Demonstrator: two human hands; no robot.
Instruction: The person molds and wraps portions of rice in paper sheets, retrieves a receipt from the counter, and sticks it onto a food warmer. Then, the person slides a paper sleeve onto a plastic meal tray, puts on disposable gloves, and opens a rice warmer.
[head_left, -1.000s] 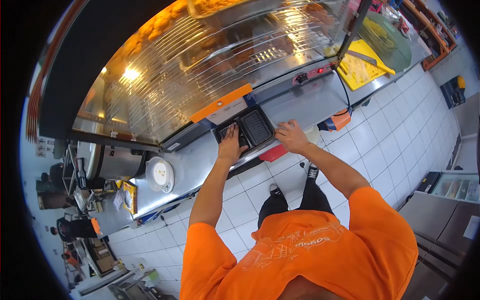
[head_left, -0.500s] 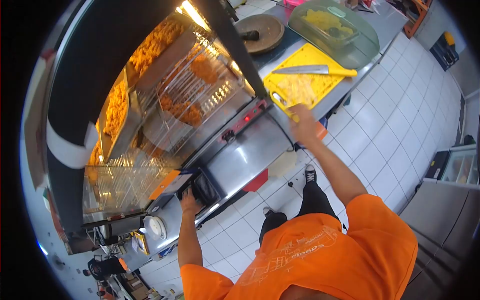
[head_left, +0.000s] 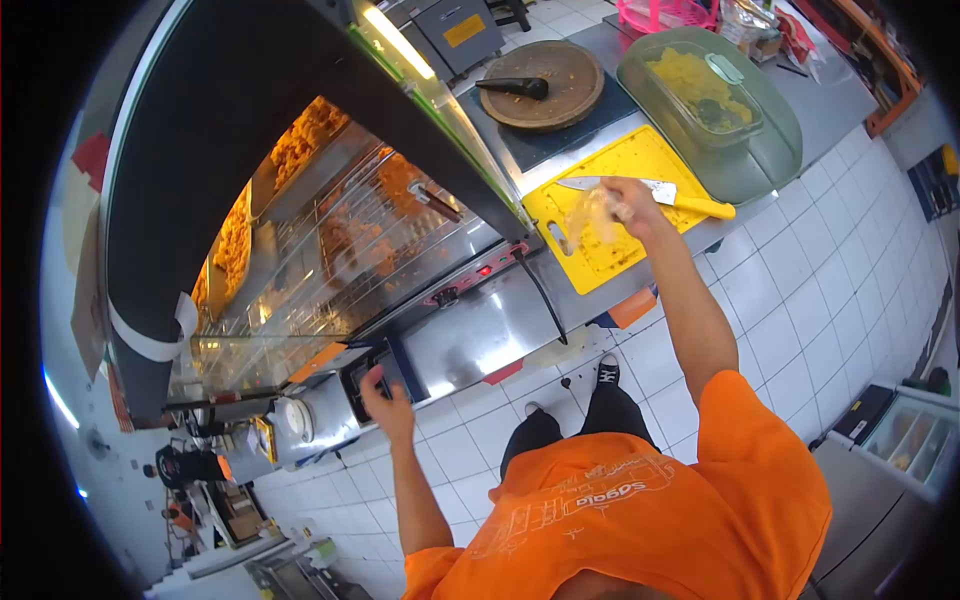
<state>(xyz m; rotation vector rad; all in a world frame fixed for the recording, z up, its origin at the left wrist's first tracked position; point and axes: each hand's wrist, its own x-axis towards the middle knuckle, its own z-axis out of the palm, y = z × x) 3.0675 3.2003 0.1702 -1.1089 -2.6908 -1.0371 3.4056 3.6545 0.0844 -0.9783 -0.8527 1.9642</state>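
My right hand (head_left: 637, 207) is closed on a crumpled piece of thin clear plastic (head_left: 594, 216), perhaps a disposable glove, over the yellow cutting board (head_left: 585, 268). Dark crumbs dot the board. A knife (head_left: 700, 205) with a yellow handle lies across the board, its blade partly behind my right hand. My left hand (head_left: 388, 400) holds nothing, its fingers apart, beside a black box (head_left: 356, 385) at the counter's front edge.
A lit warming cabinet (head_left: 480, 262) holds fried food on racks and trays. Behind the board are a round wooden block (head_left: 570, 85) with a dark-handled tool (head_left: 515, 87) and a green-tinted tub (head_left: 760, 150). A pink basket (head_left: 665, 12) stands farther back.
My right hand has moved from the board's near corner to over its middle and picked up the clear plastic. My left hand has come up out of the black box.
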